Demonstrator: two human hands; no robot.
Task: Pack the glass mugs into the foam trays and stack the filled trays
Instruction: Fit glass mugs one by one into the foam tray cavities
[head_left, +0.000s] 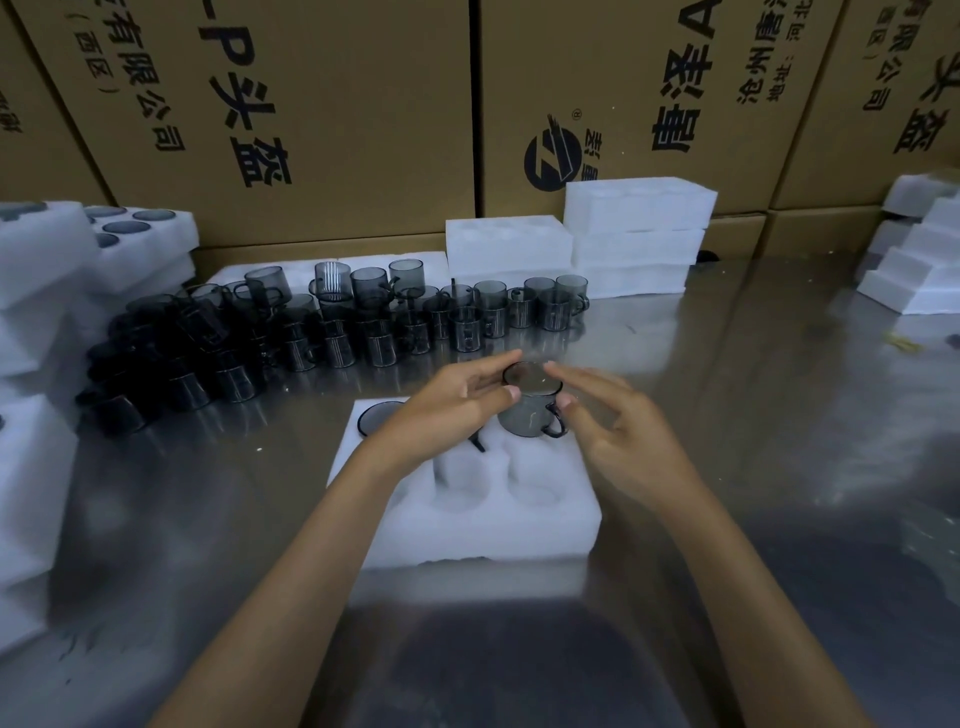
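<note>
Currently packing step, mid-tray. Smoked glass mug (531, 402) held over far right pocket of foam tray (467, 519), not yet seated. Left hand (447, 400) pinching mug rim, thumb on the body; right hand (608, 431) relaxed, fingertips touching rim and handle. One mug (379, 415) already in far left pocket; near pockets empty. Loose mugs (337, 322) beyond tray. Next likely: handle lined up with slot, pressed straight down.

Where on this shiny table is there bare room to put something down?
Bare steel lies right of the foam tray under the hands, up to the empty tray stack behind and the foam blocks at the right edge. The left side is crowded with glass mugs and filled trays.
</note>
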